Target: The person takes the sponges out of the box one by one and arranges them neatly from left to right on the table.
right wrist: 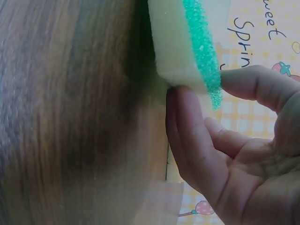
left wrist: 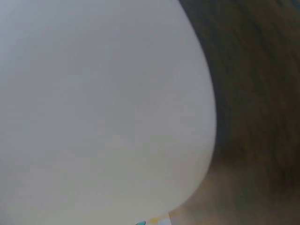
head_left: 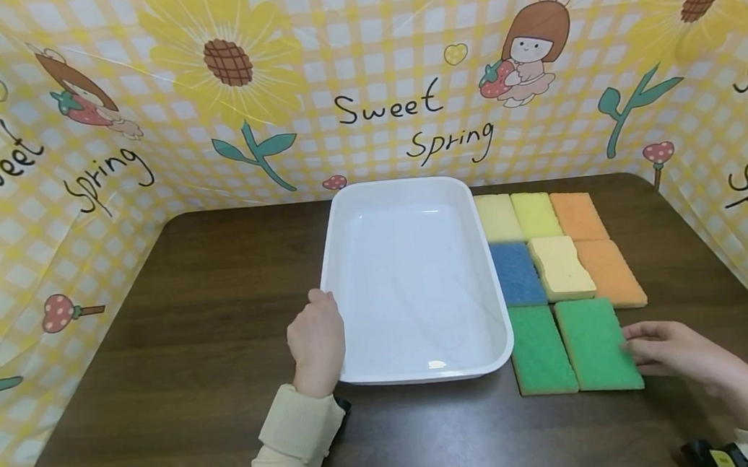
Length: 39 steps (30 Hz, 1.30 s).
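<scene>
A deep white rectangular tray (head_left: 416, 274) stands on the dark table. My left hand (head_left: 318, 342) grips its left rim, and the tray's outer wall (left wrist: 108, 108) fills most of the left wrist view. To the right of the tray, my right hand (head_left: 675, 350) pinches the right edge of a green-topped scouring sponge (head_left: 598, 344). From the right wrist view, the thumb lies on the sponge's green face (right wrist: 201, 42), with fingertips (right wrist: 185, 96) against the pale lower edge. A second green-topped sponge (head_left: 541, 352) lies beside it, next to the tray.
Further back lie a blue sponge (head_left: 518, 274), a wavy pale yellow sponge (head_left: 562, 267), two orange sponges (head_left: 577, 215) and two yellowish sponges (head_left: 535, 215). The wooden table (head_left: 180, 348) extends left of the tray. A yellow checked cloth (head_left: 369, 67) surrounds the back and sides.
</scene>
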### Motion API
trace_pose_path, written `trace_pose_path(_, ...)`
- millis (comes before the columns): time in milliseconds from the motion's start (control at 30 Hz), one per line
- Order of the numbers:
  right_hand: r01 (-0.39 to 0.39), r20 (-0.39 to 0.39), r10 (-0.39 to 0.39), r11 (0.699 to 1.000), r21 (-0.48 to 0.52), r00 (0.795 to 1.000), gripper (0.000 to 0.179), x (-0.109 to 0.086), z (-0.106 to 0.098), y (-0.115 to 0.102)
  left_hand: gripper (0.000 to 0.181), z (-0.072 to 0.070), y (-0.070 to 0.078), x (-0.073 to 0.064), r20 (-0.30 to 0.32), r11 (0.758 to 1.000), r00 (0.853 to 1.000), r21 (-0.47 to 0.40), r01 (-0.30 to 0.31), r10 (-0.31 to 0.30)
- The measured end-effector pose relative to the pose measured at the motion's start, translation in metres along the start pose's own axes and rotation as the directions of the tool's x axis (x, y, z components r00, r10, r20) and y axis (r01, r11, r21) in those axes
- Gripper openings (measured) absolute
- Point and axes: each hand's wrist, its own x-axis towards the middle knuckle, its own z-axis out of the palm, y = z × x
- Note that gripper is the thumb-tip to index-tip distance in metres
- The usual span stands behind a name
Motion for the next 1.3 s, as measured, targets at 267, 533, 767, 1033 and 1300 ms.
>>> trace_pose_path(267,-0.018,-0.006,0.018,1.0,-0.003,1.0,0.055,0.006,0.001,0.003,0.033,0.0,0.0,0.0,0.008,1.0,1.0,-0.003,0.001,-0.001)
trace_pose_path(533,-0.026,-0.002,0.026,1.0,0.0,1.0,0.054,0.009,0.001,0.003,0.033,0.001,0.0,0.0,-0.007,1.0,1.0,-0.003,0.001,-0.001)
trace_pose_path(767,-0.022,0.006,0.022,1.0,-0.011,1.0,0.052,0.008,0.004,-0.004,0.032,0.002,0.001,-0.001,-0.026,1.0,1.0,-0.005,0.002,-0.002)
trace_pose_path(1033,-0.027,0.012,0.027,1.0,0.004,1.0,0.052,0.011,0.004,0.0,0.033,0.001,0.001,0.0,0.002,1.0,1.0,-0.007,0.003,-0.003)
trace_pose_path(1300,-0.027,0.009,0.027,0.999,0.019,1.0,0.052,0.014,0.003,0.004,0.033,0.002,0.0,-0.001,-0.054,1.0,0.998,-0.002,-0.012,0.012)
